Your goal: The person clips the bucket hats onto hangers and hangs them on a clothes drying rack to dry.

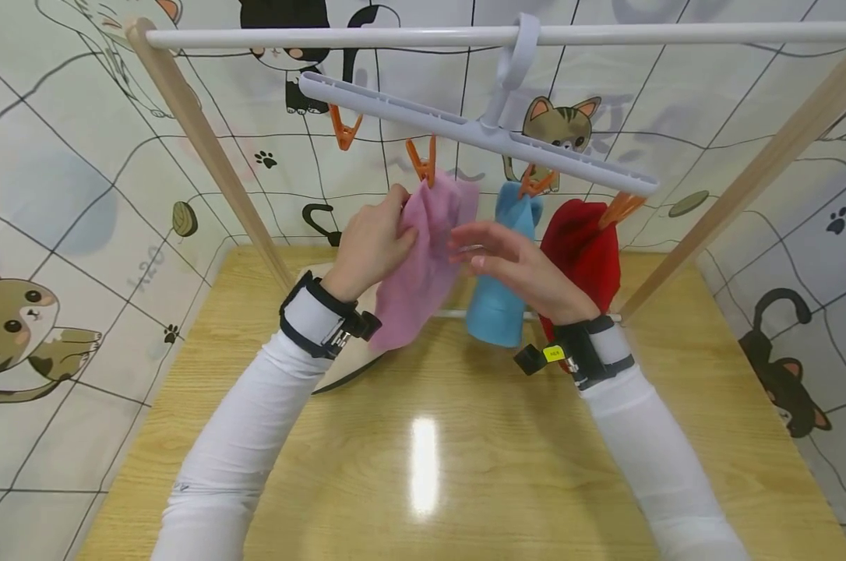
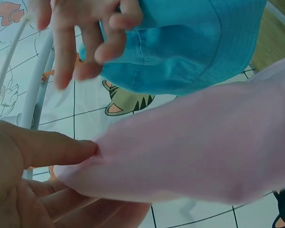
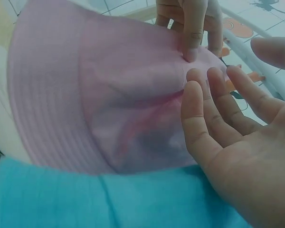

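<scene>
A pink bucket hat (image 1: 423,273) hangs below an orange clip (image 1: 424,161) that meets its upper edge. My left hand (image 1: 370,245) pinches the crown of this hat between thumb and fingers, as the left wrist view shows. On the hat's other side, my right hand (image 1: 524,261) is held up with its fingers spread and slightly bent, holding nothing. Its fingertips (image 3: 194,90) come close to the pink fabric; whether they touch is hard to tell. Behind the right hand, a blue bucket hat (image 1: 496,308) and a red hat (image 1: 577,249) hang from orange clips.
A pale hanger (image 1: 465,128) slants from a white rail (image 1: 409,37) between wooden posts (image 1: 213,156). One orange clip (image 1: 344,128) at its left end holds nothing. Behind the pink hat, a cream item with a dark edge (image 1: 342,366) lies on the wooden table (image 1: 367,467).
</scene>
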